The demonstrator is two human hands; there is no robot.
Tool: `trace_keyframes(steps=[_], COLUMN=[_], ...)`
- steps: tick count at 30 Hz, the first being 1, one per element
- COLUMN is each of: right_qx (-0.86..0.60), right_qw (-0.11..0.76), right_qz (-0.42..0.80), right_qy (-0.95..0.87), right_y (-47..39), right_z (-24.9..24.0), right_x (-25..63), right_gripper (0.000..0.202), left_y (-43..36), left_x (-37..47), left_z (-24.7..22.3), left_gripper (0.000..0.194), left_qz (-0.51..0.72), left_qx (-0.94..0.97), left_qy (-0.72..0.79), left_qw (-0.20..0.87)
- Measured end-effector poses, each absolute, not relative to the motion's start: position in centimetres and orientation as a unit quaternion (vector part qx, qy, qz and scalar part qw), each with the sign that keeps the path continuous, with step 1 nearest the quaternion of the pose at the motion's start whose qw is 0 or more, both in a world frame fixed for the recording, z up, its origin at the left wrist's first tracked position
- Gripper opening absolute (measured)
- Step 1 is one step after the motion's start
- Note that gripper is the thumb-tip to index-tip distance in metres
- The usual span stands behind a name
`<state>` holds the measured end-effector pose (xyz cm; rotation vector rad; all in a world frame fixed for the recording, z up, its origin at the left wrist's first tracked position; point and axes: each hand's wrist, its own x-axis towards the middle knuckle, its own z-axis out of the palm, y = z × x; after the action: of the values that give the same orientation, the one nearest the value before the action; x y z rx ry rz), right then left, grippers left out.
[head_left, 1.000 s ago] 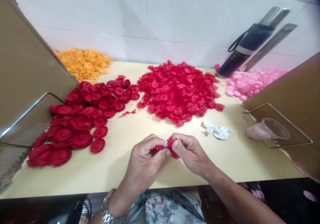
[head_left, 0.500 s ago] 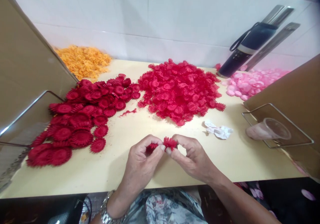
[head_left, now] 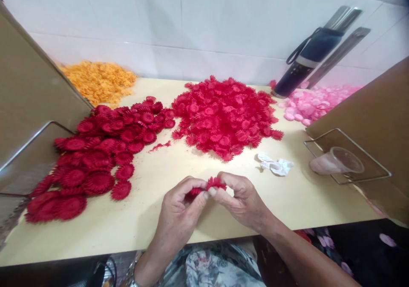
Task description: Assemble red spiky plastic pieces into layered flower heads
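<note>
Near the table's front edge, my left hand [head_left: 183, 208] and my right hand [head_left: 241, 201] meet at the fingertips around small red fringed petal pieces [head_left: 216, 183]. My right thumb and fingers pinch one piece, and red fringe also shows inside the curl of my left fingers. Beyond them lies a large heap of bright red fringed pieces [head_left: 223, 116]. Darker red round discs [head_left: 99, 181] are piled at the left, the bigger ones nearest the front.
Orange pieces [head_left: 99, 81] sit at the back left, pink ones [head_left: 319, 101] at the back right. A dark bottle [head_left: 308, 61] leans by the wall. Crumpled tissue [head_left: 276, 166] and a plastic cup [head_left: 335, 161] in a wire frame lie right. Cardboard panels [head_left: 367, 137] flank the table.
The view has shifted slightly, so the piles sit a little further left. My fingers have turned the red pieces slightly, still holding them together.
</note>
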<state>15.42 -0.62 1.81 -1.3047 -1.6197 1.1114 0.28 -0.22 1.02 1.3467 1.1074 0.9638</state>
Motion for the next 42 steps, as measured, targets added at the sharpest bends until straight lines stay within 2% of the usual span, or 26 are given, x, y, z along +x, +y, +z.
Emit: trace_keyframes(steps=[5,12,16,21,25,28,32,37,42], right_qx=[-0.503,-0.520,-0.528,-0.490,-0.439,-0.420,-0.428,-0.440,-0.427], right_qw=[0.406,0.411,0.408,0.411,0.406,0.399,0.381,0.436,0.452], right_qz=[0.419,0.366,0.295,0.143,0.075,0.130,0.312,0.457,0.515], right_qy=[-0.637,-0.653,-0.684,-0.755,-0.798,-0.805,-0.758,-0.638,-0.590], right_y=[-0.7,-0.7,-0.6,-0.2,0.1,0.1,-0.1,-0.3,-0.3], right_z=[1.7,1.1,1.3,1.0,0.4,0.7,1.5,1.0,0.6], right_x=[15.2,15.1,14.9,14.4,14.2,14.4,14.7,14.7,14.8], right_gripper=[0.013,0.014,0.019,0.023,0.021,0.014,0.001,0.011,0.016], left_y=[-0.5,-0.3,-0.5,-0.6,-0.3,-0.3,-0.4,-0.3,-0.1], left_x=[0.5,0.0,-0.3,0.2,0.6,0.6,0.4,0.4,-0.2], left_z=[0.8,1.1,0.4,0.5,1.0,0.9,0.6,0.5,0.0], left_gripper=[0.015,0.021,0.021,0.022,0.015,0.011,0.009,0.009,0.010], left_qz=[0.418,0.406,0.412,0.420,0.422,0.447,0.480,0.516,0.518], left_qx=[0.598,0.474,0.427,0.341,0.297,0.277,0.296,0.307,0.343], left_qy=[0.470,0.548,0.507,0.448,0.456,0.467,0.476,0.475,0.485], left_qw=[0.496,0.558,0.625,0.712,0.725,0.711,0.675,0.643,0.615])
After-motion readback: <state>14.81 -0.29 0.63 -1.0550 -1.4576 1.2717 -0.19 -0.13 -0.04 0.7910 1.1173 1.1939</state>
